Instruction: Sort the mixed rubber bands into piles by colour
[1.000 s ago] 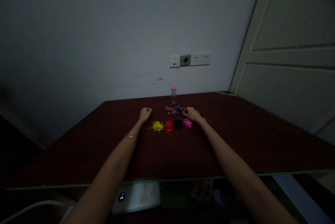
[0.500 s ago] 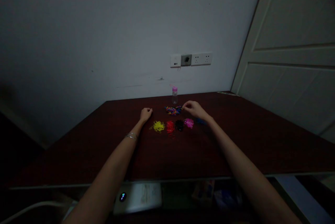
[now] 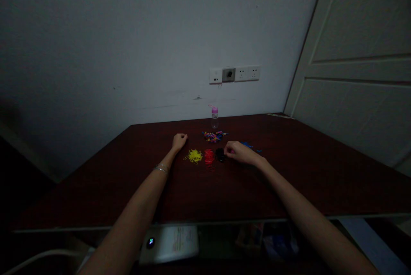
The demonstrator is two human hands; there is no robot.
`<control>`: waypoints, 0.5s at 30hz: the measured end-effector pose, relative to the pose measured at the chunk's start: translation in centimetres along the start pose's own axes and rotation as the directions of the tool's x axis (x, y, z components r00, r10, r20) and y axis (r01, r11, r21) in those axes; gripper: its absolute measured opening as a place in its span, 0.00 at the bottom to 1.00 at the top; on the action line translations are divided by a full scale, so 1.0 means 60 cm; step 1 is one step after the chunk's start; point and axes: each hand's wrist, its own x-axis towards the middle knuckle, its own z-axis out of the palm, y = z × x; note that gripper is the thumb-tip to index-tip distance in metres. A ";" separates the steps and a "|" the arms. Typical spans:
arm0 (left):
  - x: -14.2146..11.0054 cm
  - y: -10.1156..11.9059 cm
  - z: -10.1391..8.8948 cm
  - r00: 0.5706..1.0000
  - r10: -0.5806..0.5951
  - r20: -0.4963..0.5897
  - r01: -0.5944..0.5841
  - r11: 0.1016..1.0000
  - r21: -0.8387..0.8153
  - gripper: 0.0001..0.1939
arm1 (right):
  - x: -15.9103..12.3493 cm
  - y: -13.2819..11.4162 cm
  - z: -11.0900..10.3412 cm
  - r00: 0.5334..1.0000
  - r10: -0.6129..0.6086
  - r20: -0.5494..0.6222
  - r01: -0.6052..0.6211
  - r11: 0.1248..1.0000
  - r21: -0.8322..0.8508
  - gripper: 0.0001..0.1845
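My left hand (image 3: 179, 141) rests on the dark red-brown table, fingers curled closed, with nothing visible in it. To its right lies a pile of yellow rubber bands (image 3: 194, 156). Red rubber bands (image 3: 209, 156) and black rubber bands (image 3: 220, 154) follow in the same row. My right hand (image 3: 236, 151) is low over the pink rubber bands (image 3: 231, 151) and hides most of them. Its fingertips are pinched together; whatever they hold is too small to make out. Behind the row sits a mixed multicoloured heap of rubber bands (image 3: 213, 136). Blue rubber bands (image 3: 247, 144) show partly beyond my right hand.
A clear bottle with a pink cap (image 3: 215, 118) stands behind the mixed heap, near the wall. Wall sockets (image 3: 247, 73) are above it. Under the tabletop (image 3: 218, 200), a white device with a lit display (image 3: 173, 244) lies on a shelf among other items.
My right hand has moved from the right end of the mixed heap towards me, down to the pink pile, now covering it. More of the blue bands shows. My left hand has stayed put.
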 end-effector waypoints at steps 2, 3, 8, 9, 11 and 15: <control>-0.001 0.001 -0.001 1.000 0.002 0.003 -0.002 1.000 0.004 0.18 | 0.002 0.003 0.006 1.000 0.001 0.014 -0.001 1.000 0.002 0.07; -0.001 0.002 -0.001 1.000 0.000 0.005 0.000 1.000 0.008 0.18 | 0.003 0.004 0.008 1.000 0.000 0.020 0.000 1.000 0.006 0.07; -0.005 0.006 -0.005 1.000 0.004 0.017 -0.005 1.000 0.025 0.16 | 0.002 0.003 0.011 1.000 0.014 0.019 -0.015 0.999 0.041 0.08; -0.005 0.007 -0.005 1.000 0.002 0.023 -0.003 1.000 0.023 0.16 | 0.001 0.002 0.009 1.000 0.017 0.014 -0.017 0.999 0.044 0.08; -0.004 0.010 -0.007 0.999 -0.011 0.043 0.011 1.000 0.015 0.14 | 0.000 0.000 0.004 1.000 0.023 0.000 -0.023 0.999 0.035 0.08; 0.000 0.030 -0.007 0.988 0.045 0.148 -0.049 0.999 0.021 0.12 | -0.004 -0.009 -0.010 0.997 0.060 -0.052 -0.063 0.996 -0.065 0.09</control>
